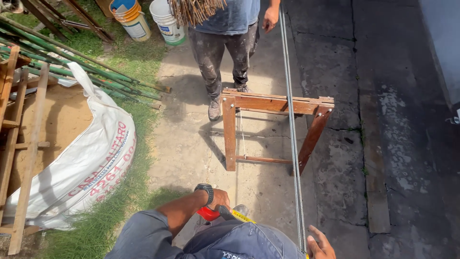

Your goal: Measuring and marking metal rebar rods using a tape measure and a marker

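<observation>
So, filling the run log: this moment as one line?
left hand: grips red tape measure | right hand: at steel rods | rods lie over wooden sawhorse

Tape measure [209,214] in left hand [220,199]: red case, yellow blade. Wristwatch [205,189]: black. Steel rebar [293,139] by right hand [320,245]: grey, ribbed pattern. Sawhorse [268,125]: reddish-brown wood. Bulk sand bag [91,163]: white with red lettering; sand tan. Poles [81,64] on grass: green. Buckets: one yellow [130,17] with blue inside, one white [167,21]. Co-worker's trousers [225,57]: dark grey, spattered pale. Pavement [383,144]: grey concrete, white blotches.
</observation>
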